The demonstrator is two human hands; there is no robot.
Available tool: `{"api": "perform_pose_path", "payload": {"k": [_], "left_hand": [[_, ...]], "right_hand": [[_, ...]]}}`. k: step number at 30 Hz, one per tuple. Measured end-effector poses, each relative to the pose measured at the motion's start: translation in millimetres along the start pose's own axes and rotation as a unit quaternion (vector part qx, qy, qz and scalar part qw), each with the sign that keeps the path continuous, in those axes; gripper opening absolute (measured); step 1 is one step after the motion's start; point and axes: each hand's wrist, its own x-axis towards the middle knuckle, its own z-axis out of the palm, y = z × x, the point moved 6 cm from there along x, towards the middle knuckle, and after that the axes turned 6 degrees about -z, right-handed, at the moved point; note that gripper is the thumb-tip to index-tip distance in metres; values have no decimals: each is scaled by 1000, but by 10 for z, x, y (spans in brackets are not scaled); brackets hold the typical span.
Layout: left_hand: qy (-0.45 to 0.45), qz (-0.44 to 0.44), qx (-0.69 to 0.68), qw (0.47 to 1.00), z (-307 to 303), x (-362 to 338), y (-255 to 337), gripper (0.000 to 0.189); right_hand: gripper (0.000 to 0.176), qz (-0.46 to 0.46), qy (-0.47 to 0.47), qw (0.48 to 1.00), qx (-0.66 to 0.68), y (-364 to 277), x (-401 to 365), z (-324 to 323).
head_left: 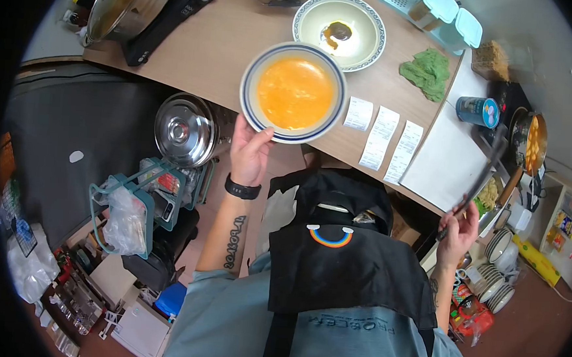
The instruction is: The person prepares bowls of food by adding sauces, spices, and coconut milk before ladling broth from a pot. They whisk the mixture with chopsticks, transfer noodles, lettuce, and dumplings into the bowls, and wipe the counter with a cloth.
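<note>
My left hand (251,151) grips the near rim of a blue-rimmed bowl (247,91), thumb on top. Smooth orange-yellow liquid (296,91) spreads over the bowl's middle. Out to the right, my right hand (458,233) is closed around the handle of a long dark spatula (479,180), slightly blurred. The spatula points up towards a frying pan (519,135) with orange-yellow food in it. Behind the held bowl, a patterned bowl (308,32) sits on the table with a little dark brown sauce inside.
Paper receipts (379,137) and a crumpled green cloth (427,73) lie on the table (195,65). A blue can (477,112) stands by the pan. A large pot (133,5) and a black portable stove (168,24) are at upper left. A lidded steel pot (185,130) stands below.
</note>
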Motion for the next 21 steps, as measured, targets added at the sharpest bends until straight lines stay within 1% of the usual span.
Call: {"api": "perform_pose_path", "payload": {"k": [3, 5, 7, 8, 9, 11, 12, 13, 15, 16, 17, 18, 19, 21], "left_hand": [[35, 7, -30, 999, -246, 44, 98, 52], [42, 5, -33, 999, -428, 101, 120, 52], [59, 27, -45, 997, -613, 152, 88, 50], [60, 33, -53, 996, -677, 194, 93, 47], [63, 31, -60, 996, -728, 232, 80, 47], [75, 48, -46, 995, -835, 305, 85, 43], [85, 48, -34, 995, -935, 355, 58, 40], [89, 47, -40, 994, -1002, 384, 4, 40], [98, 56, -49, 992, -1034, 442, -2, 41], [95, 58, -48, 993, -1128, 491, -59, 41], [97, 57, -52, 992, -1135, 515, -70, 41], [93, 62, -54, 992, -1108, 533, -53, 41], [90, 66, -56, 992, -1087, 551, -40, 41], [88, 68, -54, 992, -1085, 577, -32, 39]], "right_hand": [[47, 43, -64, 997, -24, -9, 136, 414], [45, 52, -104, 992, -39, -6, 202, 634], [42, 47, -134, 988, -66, 3, 261, 827], [41, 65, -157, 983, -69, 7, 287, 921], [41, 65, -159, 982, -76, 5, 335, 1006], [41, 53, -209, 966, -143, 10, 414, 1250], [40, 76, -228, 958, -154, -23, 456, 1397], [37, 73, -241, 953, -171, -58, 498, 1536], [34, 28, -266, 942, -203, -53, 580, 1768], [34, 27, -269, 940, -207, -82, 634, 1889], [32, -46, -306, 902, -300, -206, 689, 2074], [31, -120, -339, 850, -386, -301, 725, 2255], [31, -120, -341, 848, -388, -310, 775, 2371], [27, -191, -369, 813, -408, -373, 816, 2659]]}}
